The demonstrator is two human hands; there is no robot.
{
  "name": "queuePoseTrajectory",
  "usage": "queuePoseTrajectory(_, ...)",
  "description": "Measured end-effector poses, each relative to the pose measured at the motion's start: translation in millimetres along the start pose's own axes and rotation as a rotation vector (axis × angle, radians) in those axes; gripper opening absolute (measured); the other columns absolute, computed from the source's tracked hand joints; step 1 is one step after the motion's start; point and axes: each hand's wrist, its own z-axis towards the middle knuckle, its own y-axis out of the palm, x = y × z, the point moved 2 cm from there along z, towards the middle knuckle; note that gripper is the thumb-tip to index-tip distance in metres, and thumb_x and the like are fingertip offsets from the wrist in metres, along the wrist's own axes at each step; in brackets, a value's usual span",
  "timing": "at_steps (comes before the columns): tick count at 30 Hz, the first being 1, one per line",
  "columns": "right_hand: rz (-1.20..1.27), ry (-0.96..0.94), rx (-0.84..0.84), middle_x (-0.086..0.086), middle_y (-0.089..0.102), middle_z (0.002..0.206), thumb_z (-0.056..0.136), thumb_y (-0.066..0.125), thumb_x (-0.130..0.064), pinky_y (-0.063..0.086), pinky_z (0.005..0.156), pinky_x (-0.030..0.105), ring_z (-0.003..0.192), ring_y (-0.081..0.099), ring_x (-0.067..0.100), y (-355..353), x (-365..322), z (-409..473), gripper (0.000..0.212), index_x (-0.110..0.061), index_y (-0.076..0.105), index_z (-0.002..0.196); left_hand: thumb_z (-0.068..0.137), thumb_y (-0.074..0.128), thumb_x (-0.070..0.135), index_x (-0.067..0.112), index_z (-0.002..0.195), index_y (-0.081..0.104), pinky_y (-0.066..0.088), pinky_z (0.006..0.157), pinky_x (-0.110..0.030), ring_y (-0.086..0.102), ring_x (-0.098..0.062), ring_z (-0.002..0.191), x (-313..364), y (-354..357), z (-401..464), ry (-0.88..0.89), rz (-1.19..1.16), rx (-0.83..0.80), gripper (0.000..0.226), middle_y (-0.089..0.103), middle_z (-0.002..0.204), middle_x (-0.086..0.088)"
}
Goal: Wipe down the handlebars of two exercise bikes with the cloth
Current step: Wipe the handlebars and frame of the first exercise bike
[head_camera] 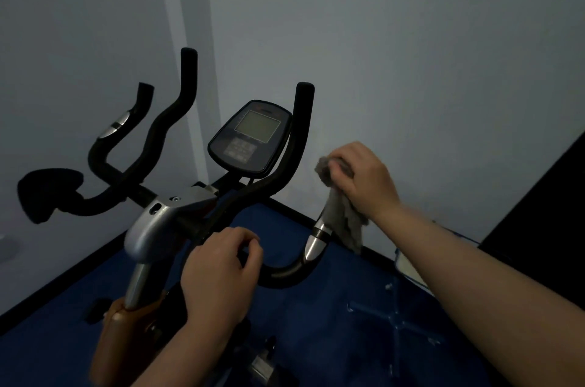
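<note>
An exercise bike's black handlebars (164,120) curve up in front of me, with a console (250,136) between them. My right hand (364,179) grips a grey cloth (343,215) wrapped around the upper end of the right outer handlebar, just above its silver sensor section (316,241). The cloth's loose end hangs down beside that section. My left hand (221,269) curls around the lower black bar near the silver stem clamp (158,222).
A pale wall corner stands close behind the bike. Blue floor lies below, edged by a dark skirting strip. A dark panel (544,212) rises at the right. A blue star-shaped base (395,320) lies on the floor at lower right.
</note>
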Motion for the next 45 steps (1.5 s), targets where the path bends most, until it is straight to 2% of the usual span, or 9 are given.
queuePoseTrajectory(7, 0.527, 0.831, 0.566, -0.003, 0.046, 0.119, 0.100, 0.043, -0.030, 0.036, 0.080, 0.001, 0.094, 0.048, -0.006, 31, -47, -26, 0.030, -0.016, 0.049, 0.125, 0.081, 0.065, 0.023, 0.029, 0.074, 0.065, 0.029, 0.051, -0.015, 0.047, -0.002, 0.057, 1, 2, 1, -0.009, 0.024, 0.009, 0.009, 0.060, 0.067, 0.015)
queuePoseTrajectory(12, 0.554, 0.976, 0.578, -0.002, 0.042, 0.124, 0.102, 0.036, -0.030, 0.034, 0.079, 0.001, 0.104, 0.045, 0.006, 40, -57, -42, 0.038, -0.013, 0.039, 0.135, 0.081, 0.064, 0.025, 0.030, 0.073, 0.065, 0.036, 0.050, -0.023, 0.051, -0.005, 0.057, 1, 1, 0, 0.000, 0.026, 0.007, 0.009, 0.062, 0.067, 0.014)
queuePoseTrajectory(15, 0.557, 0.965, 0.521, 0.004, 0.057, 0.115, 0.102, 0.028, -0.037, 0.044, 0.083, 0.025, 0.101, 0.056, 0.017, 34, -42, -24, 0.037, -0.014, 0.051, 0.121, 0.081, 0.065, 0.024, 0.029, 0.074, 0.065, 0.037, 0.049, -0.023, 0.052, -0.006, 0.056, 0, 1, 0, 0.005, 0.026, 0.013, 0.009, 0.062, 0.067, 0.013)
queuePoseTrajectory(23, 0.564, 1.066, 0.519, 0.006, 0.034, 0.139, 0.100, 0.040, -0.025, 0.036, 0.090, 0.018, 0.114, 0.041, 0.006, 57, -99, -76, 0.049, -0.018, 0.025, 0.146, 0.080, 0.065, 0.024, 0.028, 0.074, 0.065, 0.034, 0.049, -0.021, 0.048, -0.005, 0.055, 0, 4, 1, 0.026, 0.034, 0.021, 0.007, 0.060, 0.066, 0.014)
queuePoseTrajectory(27, 0.222, 0.763, 0.463, 0.004, 0.038, 0.133, 0.097, 0.045, -0.027, 0.036, 0.101, 0.033, 0.118, 0.037, 0.013, 57, -105, -84, 0.046, -0.022, 0.034, 0.142, 0.081, 0.062, 0.025, 0.028, 0.073, 0.065, 0.035, 0.049, -0.022, 0.048, -0.003, 0.054, -1, 4, 0, 0.038, 0.015, 0.034, 0.009, 0.060, 0.066, 0.014)
queuePoseTrajectory(32, -0.007, 0.062, 0.061, 0.000, 0.064, 0.088, 0.092, 0.048, -0.023, 0.023, 0.115, 0.046, 0.101, 0.057, 0.019, 48, -96, -91, 0.023, -0.014, 0.068, 0.085, 0.084, 0.051, 0.030, 0.025, 0.079, 0.064, 0.045, 0.055, -0.029, 0.053, -0.005, 0.056, -5, 3, -1, 0.077, -0.074, 0.082, 0.015, 0.062, 0.072, 0.012)
queuePoseTrajectory(36, -0.037, -0.242, -0.169, 0.007, 0.059, 0.116, 0.096, 0.048, -0.026, 0.028, 0.114, 0.045, 0.119, 0.051, 0.021, 34, -82, -117, 0.032, -0.010, 0.061, 0.121, 0.085, 0.048, 0.028, 0.021, 0.085, 0.064, 0.042, 0.070, -0.028, 0.057, -0.008, 0.071, -18, -7, -13, 0.215, -0.043, 0.126, 0.017, 0.063, 0.080, 0.010)
queuePoseTrajectory(41, -0.192, -0.276, -0.479, 0.001, 0.056, 0.117, 0.093, 0.044, -0.033, 0.027, 0.112, 0.039, 0.109, 0.053, 0.015, 41, -107, -117, 0.057, -0.015, 0.032, 0.145, 0.084, 0.046, 0.033, 0.025, 0.084, 0.063, 0.027, 0.078, -0.026, 0.056, -0.011, 0.081, -51, -17, -38, -0.009, 0.050, 0.230, 0.019, 0.063, 0.083, 0.010)
queuePoseTrajectory(45, -0.270, -0.125, -0.656, 0.009, 0.052, 0.120, 0.098, 0.035, -0.046, 0.039, 0.077, 0.033, 0.089, 0.058, 0.025, 65, -138, -83, 0.062, -0.014, 0.016, 0.148, 0.086, 0.045, 0.034, 0.024, 0.083, 0.061, 0.025, 0.075, -0.025, 0.049, -0.007, 0.084, -52, -14, -38, -0.123, -0.017, 0.284, 0.020, 0.061, 0.087, 0.010)
